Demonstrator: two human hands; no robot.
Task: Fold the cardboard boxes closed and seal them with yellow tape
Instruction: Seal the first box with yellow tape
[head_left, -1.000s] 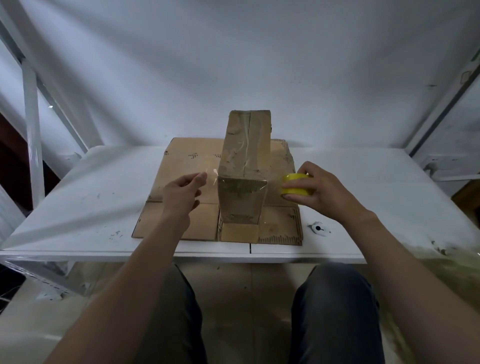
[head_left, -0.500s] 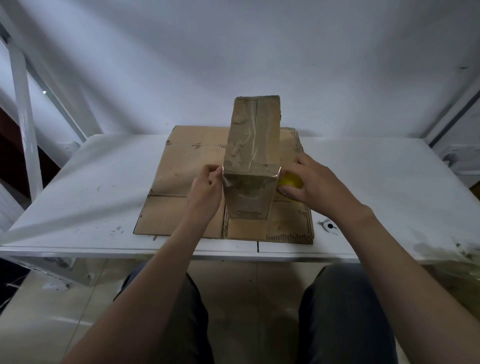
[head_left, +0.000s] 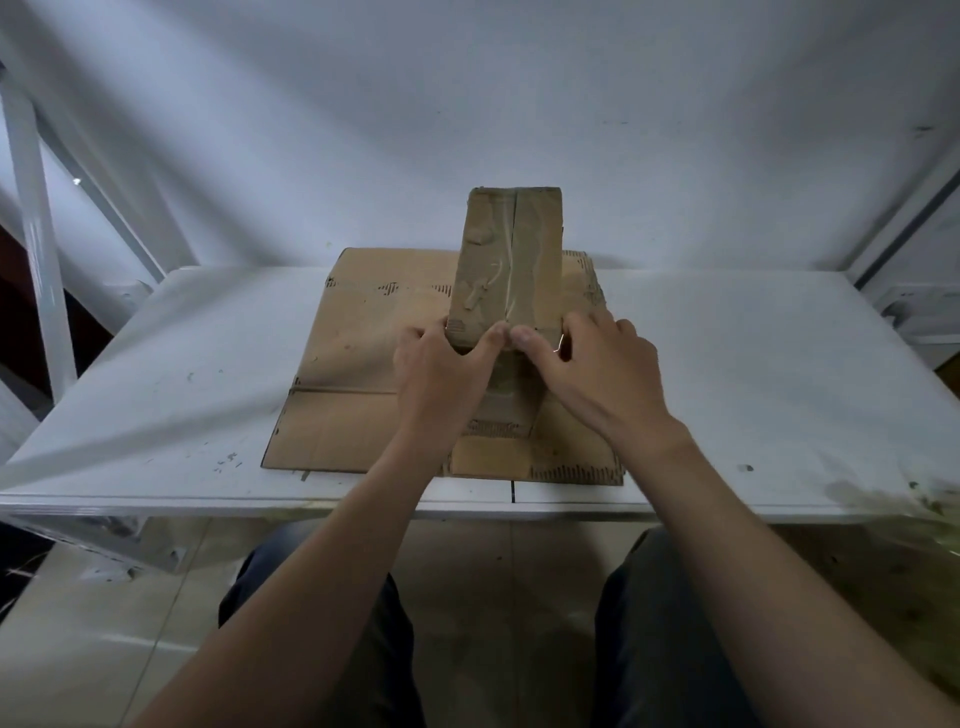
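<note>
No text, brand or number can be read on the cardboard box (head_left: 511, 260).

A bare packing workspace. A scuffed white worktable (head_left: 182, 364) meets a white wall (head_left: 467, 104), with white metal struts (head_left: 31, 234) at nine o'clock.

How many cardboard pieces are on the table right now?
2: one tall box stands upright, left hand and right hand gripping its near top edge; one flattened cardboard sheet lies under it. Others could hide behind the box.

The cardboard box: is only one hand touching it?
No, the left hand and right hand both grip the box at its top edge.
</note>
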